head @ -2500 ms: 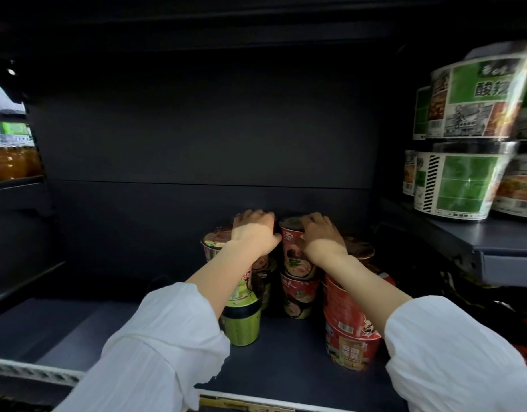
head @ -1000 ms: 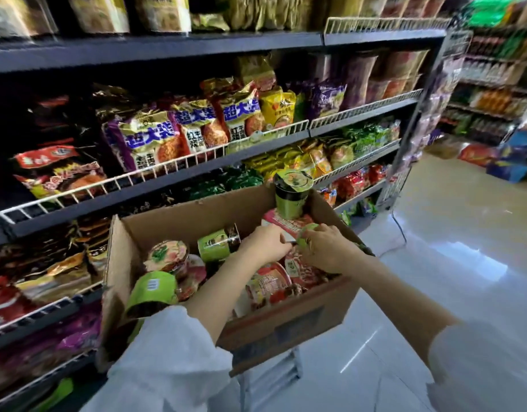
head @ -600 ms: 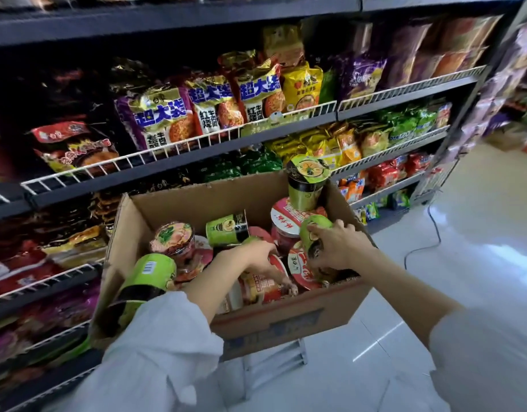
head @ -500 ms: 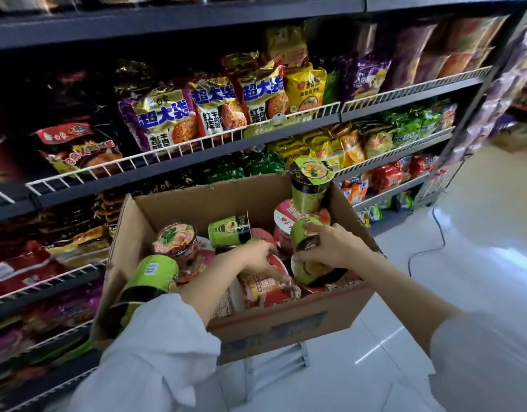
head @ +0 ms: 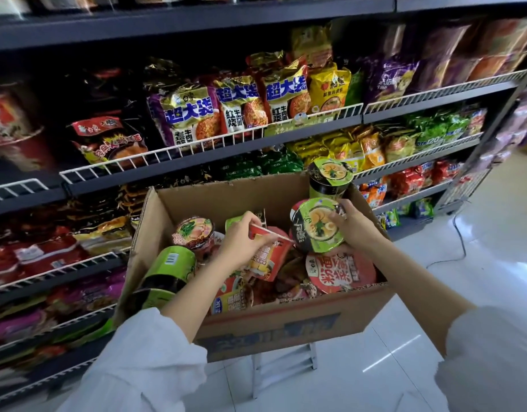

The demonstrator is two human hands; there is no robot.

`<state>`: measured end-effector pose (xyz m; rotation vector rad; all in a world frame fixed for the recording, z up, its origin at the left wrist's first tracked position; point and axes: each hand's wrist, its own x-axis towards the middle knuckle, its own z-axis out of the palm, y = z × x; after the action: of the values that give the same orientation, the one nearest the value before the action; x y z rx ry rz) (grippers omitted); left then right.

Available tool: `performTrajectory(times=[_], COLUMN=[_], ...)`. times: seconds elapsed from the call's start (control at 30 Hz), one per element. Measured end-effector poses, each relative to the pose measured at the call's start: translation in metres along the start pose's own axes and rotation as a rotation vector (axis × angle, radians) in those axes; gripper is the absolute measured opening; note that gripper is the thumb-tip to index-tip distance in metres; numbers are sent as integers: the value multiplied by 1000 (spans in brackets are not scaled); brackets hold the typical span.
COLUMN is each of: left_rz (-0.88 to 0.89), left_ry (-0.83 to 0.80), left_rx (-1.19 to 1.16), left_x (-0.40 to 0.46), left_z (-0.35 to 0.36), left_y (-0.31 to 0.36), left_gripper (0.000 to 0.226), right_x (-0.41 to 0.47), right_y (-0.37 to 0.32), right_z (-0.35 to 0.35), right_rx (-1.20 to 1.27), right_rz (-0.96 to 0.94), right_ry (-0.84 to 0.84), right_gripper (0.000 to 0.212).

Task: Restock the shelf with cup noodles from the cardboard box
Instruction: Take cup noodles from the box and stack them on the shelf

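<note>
The fingers (head: 257, 224) of the left hand (head: 241, 242) curl round the rim of a red cup of noodles (head: 266, 257), thumb on its near side, holding it tilted with its mouth toward the far wall of the cardboard box (head: 274, 325). The fingers (head: 335, 217) of the right hand (head: 352, 227) wrap the far edge of a green-lidded cup (head: 315, 226), thumb pressed on the lid, and hold it tipped so the lid faces the camera, just above the heap at the box's right side. Both forearms reach in over the near wall of the box, and white sleeves (head: 149, 361) cover the upper arms.

Inside the box, a second green-lidded cup (head: 329, 181) stands upright in the far right corner. A wide red-lidded bowl (head: 339, 272) lies tilted against the right wall, just below the held green cup. A green cup on its side (head: 168, 269) rests along the left wall, and a cup with a pictured lid (head: 193, 233) leans just beyond it. More red packs fill the middle.

The box sits on a metal stand (head: 283, 370) on the white tiled floor (head: 434, 263). Behind it runs the shelf (head: 196, 150) with white wire rails, stocked with bagged noodles (head: 235, 105).
</note>
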<state>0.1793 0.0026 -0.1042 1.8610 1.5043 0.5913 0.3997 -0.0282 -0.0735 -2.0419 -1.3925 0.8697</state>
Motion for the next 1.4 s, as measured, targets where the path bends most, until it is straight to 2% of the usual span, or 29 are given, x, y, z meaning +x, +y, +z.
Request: performTrajectory(times=[0.03,0.1,0.17,0.2,0.3,0.33,0.4,0.47,0.5,0.6,0.73,0.83,0.97,1.13,1.27,1.4], left_rz=[26,46,30,16,-57,-90,-167,-243,-257,-232,-163,-88,-40,-14,-37,-152], left_ry=[19,31,-3,-24,-25,-9,4,-9,0,130,408,596,782,910,977,1055], left_rx=[-4,-3,-4,-5,19,26,39,92,106,22,-81,-107,-112,-146,-119,93], left_x=[0,2,5,8,10,11,11,4,1,-13,-32,-53,-80,-105,-116,-120], left_z=[2,9,19,24,36,38,40,40,41,34,-15,-72,-149,-236,-311,-379], left_y=[0,-1,-1,-2,-1,0,-3,-5,-7,-6,7,13,3,-56,-116,-174], left_gripper=[34,30,25,24,26,31,53,77,79,60,58,59,58,55,59,67], right_x=[0,-2,-4,-5,-6,-7,-7,-9,-11,-18,-26,-40,-61,-83,-96,-105], right_y=[0,2,1,1,6,6,6,5,3,-9,-48,-93,-164,-247,-319,-384], right_z=[-1,0,2,4,7,8,10,13,14,18,20,29,56,123,191,251], right_rx=[-82,-334,-501,-514,-514,-516,-474,-404,-360,-247,-116,-34,79,175,275,308], right_rz=[-21,-51,-32,-23,-45,-75,-155,-209,-225,-306,-432,-545,-654,-763,-825,-844], right_ry=[52,136,118,82,31,56,125,123,103,79,125,147,140,100,65,56], right_gripper=[41,56,58,56,95,101,96,90,90,87,82,67,57,58,51,49])
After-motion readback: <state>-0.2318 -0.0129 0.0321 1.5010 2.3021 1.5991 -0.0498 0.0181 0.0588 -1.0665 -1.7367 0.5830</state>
